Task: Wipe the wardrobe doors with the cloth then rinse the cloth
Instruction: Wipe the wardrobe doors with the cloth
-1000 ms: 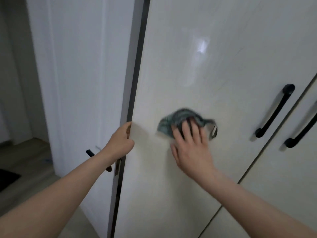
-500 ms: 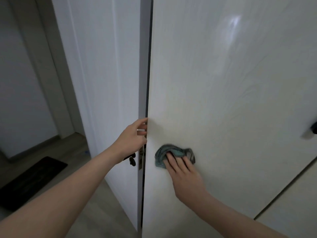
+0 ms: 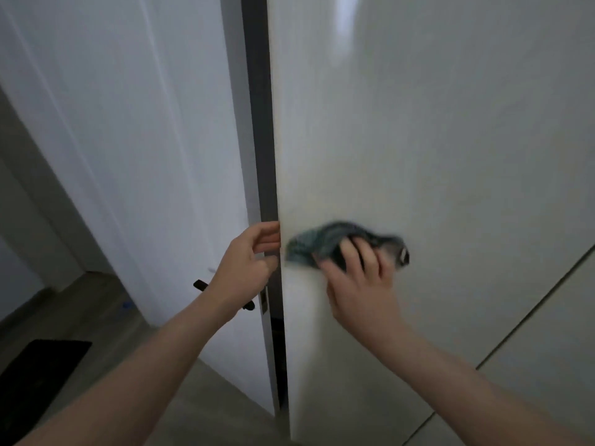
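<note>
A cream wardrobe door [image 3: 434, 140] fills the right of the head view and stands ajar. My left hand [image 3: 248, 262] grips its left edge at mid height. A crumpled blue-grey cloth [image 3: 322, 243], blurred by motion, lies flat against the door face. My right hand [image 3: 360, 278] presses on the cloth with spread fingers, close to the door's left edge. A second wardrobe door [image 3: 547, 365] adjoins at the lower right, split off by a thin dark seam.
A white room door [image 3: 145, 156] stands open just left of the wardrobe, with a black lever handle [image 3: 201, 285] partly hidden behind my left wrist. A black mat [image 3: 35, 371] lies on the grey floor [image 3: 96, 310] at the lower left.
My right hand has slid the cloth up and to the right across the door. My left hand stays on the door's edge. The view has shifted.
</note>
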A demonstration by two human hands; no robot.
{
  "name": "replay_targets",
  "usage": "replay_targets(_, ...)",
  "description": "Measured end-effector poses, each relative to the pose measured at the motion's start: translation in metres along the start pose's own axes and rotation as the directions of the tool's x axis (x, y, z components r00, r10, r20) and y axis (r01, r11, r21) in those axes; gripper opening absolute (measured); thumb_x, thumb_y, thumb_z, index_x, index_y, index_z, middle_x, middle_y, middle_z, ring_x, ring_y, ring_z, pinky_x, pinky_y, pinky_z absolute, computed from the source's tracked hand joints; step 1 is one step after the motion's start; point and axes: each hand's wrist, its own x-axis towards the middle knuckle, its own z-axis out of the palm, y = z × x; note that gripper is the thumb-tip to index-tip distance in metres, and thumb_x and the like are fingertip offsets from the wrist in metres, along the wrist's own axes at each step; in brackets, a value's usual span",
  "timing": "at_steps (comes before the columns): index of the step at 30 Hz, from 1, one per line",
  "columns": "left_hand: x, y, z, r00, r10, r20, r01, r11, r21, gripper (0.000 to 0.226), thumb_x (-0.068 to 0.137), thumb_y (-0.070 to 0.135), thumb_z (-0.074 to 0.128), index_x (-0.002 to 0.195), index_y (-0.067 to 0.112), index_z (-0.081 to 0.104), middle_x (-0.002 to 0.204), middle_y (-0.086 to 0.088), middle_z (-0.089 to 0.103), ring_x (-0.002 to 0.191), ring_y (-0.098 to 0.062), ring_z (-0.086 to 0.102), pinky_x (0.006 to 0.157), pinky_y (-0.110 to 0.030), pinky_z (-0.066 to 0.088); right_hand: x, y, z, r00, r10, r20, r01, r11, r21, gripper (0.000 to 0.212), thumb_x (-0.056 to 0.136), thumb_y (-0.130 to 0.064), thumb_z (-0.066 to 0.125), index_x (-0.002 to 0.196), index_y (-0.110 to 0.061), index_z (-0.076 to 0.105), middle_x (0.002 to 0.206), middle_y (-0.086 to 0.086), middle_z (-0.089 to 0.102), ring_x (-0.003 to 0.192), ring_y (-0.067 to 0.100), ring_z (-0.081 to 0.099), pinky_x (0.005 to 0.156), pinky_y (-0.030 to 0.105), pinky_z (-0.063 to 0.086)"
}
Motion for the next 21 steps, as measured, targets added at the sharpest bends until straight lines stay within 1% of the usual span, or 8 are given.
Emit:
replay_targets(3,0.003,-0.019,-0.006,0.991,-0.040,0.131,0.042,0.999,-0.014,0.041,0.088,-0.010,0.054,0.123,0.012,0.059,0.111,0.006,0.067,0.099,0.001,0.062,0.076,-0.004,0.048,-0.060,-0.020,0.024,0.990,0.056,0.133,-0.049,0.997,-0.053,0.056,0.066,-0.008,0.071,0.117,-0.027,0.058,0.125,0.008,0.040,0.119,0.031,0.039,0.100,0.045,0.030)
replay_targets(6,0.005,-0.045,-0.011,0.951,-0.125,0.284,0.120,0.992,0.035,0.038,0.091,-0.005,0.055,0.124,0.014,0.056,0.105,0.010,0.062,0.095,-0.001,0.060,0.070,-0.005,0.049,-0.064,-0.033,0.028,0.975,0.173,0.139,-0.165,0.984,-0.067,0.059,0.068,-0.006,0.072,0.119,-0.025,0.051,0.123,0.012,0.037,0.116,0.034,0.037,0.098,0.048,0.032)
replay_targets(10,0.011,-0.063,-0.013,0.920,-0.206,0.332,0.188,0.978,0.087,0.047,0.092,0.000,0.058,0.136,0.012,0.049,0.128,-0.004,0.058,0.115,-0.017,0.057,0.089,-0.022,0.047,-0.026,-0.019,0.007,0.906,0.422,0.021,-0.420,0.905,-0.065,0.049,0.081,-0.018,0.064,0.125,-0.019,0.042,0.125,0.019,0.030,0.116,0.039,0.032,0.103,0.050,0.027)
replay_targets(13,0.014,-0.068,-0.008,0.894,-0.248,0.374,0.229,0.969,0.095,0.053,0.091,0.006,0.062,0.141,0.010,0.043,0.133,-0.003,0.052,0.118,-0.017,0.053,0.089,-0.025,0.043,-0.018,-0.004,-0.009,0.782,0.622,-0.029,-0.623,0.782,-0.024,0.042,0.087,-0.023,0.058,0.124,-0.017,0.041,0.125,0.030,0.037,0.115,0.040,0.032,0.102,0.048,0.027)
replay_targets(15,0.016,-0.073,-0.005,0.876,-0.281,0.393,0.256,0.960,0.115,0.055,0.091,0.009,0.062,0.142,0.012,0.041,0.131,0.000,0.052,0.115,-0.015,0.052,0.083,-0.023,0.043,-0.027,-0.016,-0.003,0.645,0.764,-0.020,-0.761,0.645,0.069,0.040,0.087,-0.023,0.058,0.122,-0.019,0.040,0.125,0.031,0.037,0.113,0.042,0.033,0.100,0.044,0.025)
replay_targets(17,0.018,-0.082,-0.001,0.853,-0.307,0.421,0.271,0.952,0.145,0.053,0.091,0.010,0.063,0.140,0.014,0.043,0.120,0.007,0.056,0.108,-0.013,0.055,0.079,-0.024,0.045,-0.044,-0.051,0.021,0.509,0.861,-0.001,-0.853,0.505,0.130,0.040,0.084,-0.019,0.062,0.119,-0.019,0.043,0.122,0.032,0.038,0.111,0.042,0.035,0.098,0.044,0.025)
replay_targets(19,0.020,-0.090,0.004,0.834,-0.320,0.449,0.274,0.947,0.166,0.045,0.090,0.010,0.064,0.133,0.013,0.049,0.108,0.011,0.060,0.102,-0.009,0.058,0.084,-0.026,0.047,-0.061,-0.104,0.051,0.466,0.879,0.099,-0.880,0.450,0.150,0.040,0.082,-0.020,0.066,0.116,-0.021,0.045,0.119,0.027,0.039,0.106,0.039,0.037,0.096,0.047,0.031)
replay_targets(21,0.022,-0.098,0.008,0.822,-0.334,0.461,0.284,0.942,0.176,0.040,0.090,0.010,0.065,0.128,0.012,0.055,0.112,0.003,0.065,0.103,-0.011,0.060,0.083,-0.026,0.047,-0.074,-0.155,0.076,0.473,0.849,0.234,-0.880,0.441,0.177,0.037,0.084,-0.024,0.065,0.114,-0.022,0.043,0.115,0.019,0.038,0.103,0.035,0.037,0.089,0.049,0.041)
